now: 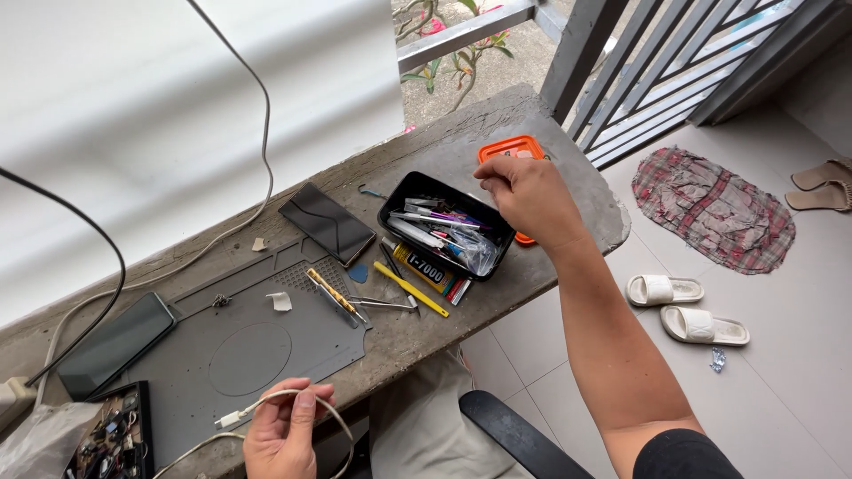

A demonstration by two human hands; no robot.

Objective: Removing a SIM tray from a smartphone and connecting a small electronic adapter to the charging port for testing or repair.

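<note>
Under the right hand (530, 197), fingers pinched but hiding any catch, sits the black tool box (446, 224); pick slowly while the left hand (282, 432) grips the white cable (266, 404).

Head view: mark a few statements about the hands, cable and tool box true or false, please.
1. The left hand holds a white cable. True.
2. The right hand rests on the grey mat. False: it is over the black tool box.
3. The box is empty. False: it holds pens and small tools.
4. A yellow pry tool lies on the bench beside the box. True.
5. A dark phone lies left of the box. True.
</note>
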